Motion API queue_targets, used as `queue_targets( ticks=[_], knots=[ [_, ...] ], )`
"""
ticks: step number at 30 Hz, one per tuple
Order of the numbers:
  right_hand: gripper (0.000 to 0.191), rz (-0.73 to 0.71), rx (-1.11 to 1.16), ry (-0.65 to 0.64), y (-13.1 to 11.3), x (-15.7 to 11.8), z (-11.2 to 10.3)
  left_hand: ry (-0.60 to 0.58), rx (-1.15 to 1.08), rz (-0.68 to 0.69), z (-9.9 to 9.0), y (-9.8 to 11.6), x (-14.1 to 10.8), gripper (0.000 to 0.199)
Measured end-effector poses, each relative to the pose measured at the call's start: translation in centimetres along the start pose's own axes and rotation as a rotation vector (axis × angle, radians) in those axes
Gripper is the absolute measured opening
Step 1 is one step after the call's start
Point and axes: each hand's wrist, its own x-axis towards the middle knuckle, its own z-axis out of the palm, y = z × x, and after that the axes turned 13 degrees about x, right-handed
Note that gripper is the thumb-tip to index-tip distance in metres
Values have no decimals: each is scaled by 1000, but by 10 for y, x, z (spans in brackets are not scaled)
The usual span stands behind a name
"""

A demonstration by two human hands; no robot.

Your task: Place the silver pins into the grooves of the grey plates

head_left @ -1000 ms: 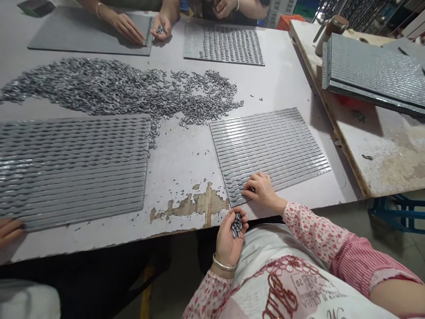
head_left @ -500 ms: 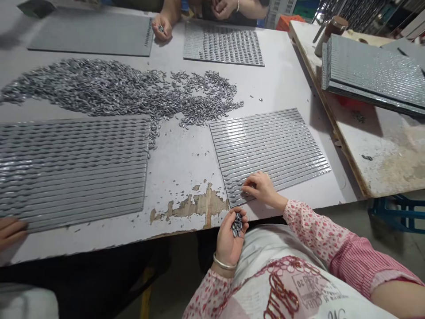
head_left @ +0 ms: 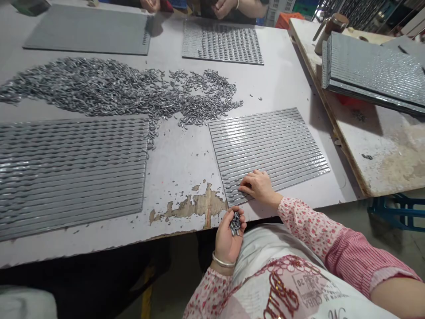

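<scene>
In the head view, the person's ridged gray panel (head_left: 270, 153) lies on the white table (head_left: 186, 164) and serves as the landmark. At its near left corner, the left hand (head_left: 227, 239) is cupped, palm up, its fingers curled around a clump of small silver-gray pieces (head_left: 235, 223); a bracelet (head_left: 223, 260) circles that wrist. Over the panel's near left part, the right hand (head_left: 258, 185) has its fingers bent toward the ridges, beside a few wavy, bulging rows; whether it pinches a piece cannot be told. Left of the panel lies a larger ridged panel (head_left: 73, 173), and beyond its far left corner spreads a heap of loose pieces (head_left: 109, 88). Farther beyond it, a co-worker's hands (head_left: 223, 7) are near a studded panel (head_left: 222, 42). To its right, stacked panels (head_left: 372, 66) sit on a second table (head_left: 398, 155)
</scene>
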Motion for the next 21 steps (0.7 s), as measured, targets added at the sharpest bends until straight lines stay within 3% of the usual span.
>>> queue_targets(
  ticks=[5, 9, 16, 21],
  knots=[
    [29, 6, 9, -9, 0, 3, -1, -90, -107, 72, -6, 19, 8, 13],
    [29, 7, 8, -12, 0, 4, 0, -105, -71, 186, -10, 32, 20, 10],
    [32, -10, 28, -14, 2, 7, -4, -120, 30, 209, -7, 33, 27, 9],
    [26, 64, 131, -26, 4, 13, -10, -100, 21, 201, -4, 35, 24, 9]
  ],
)
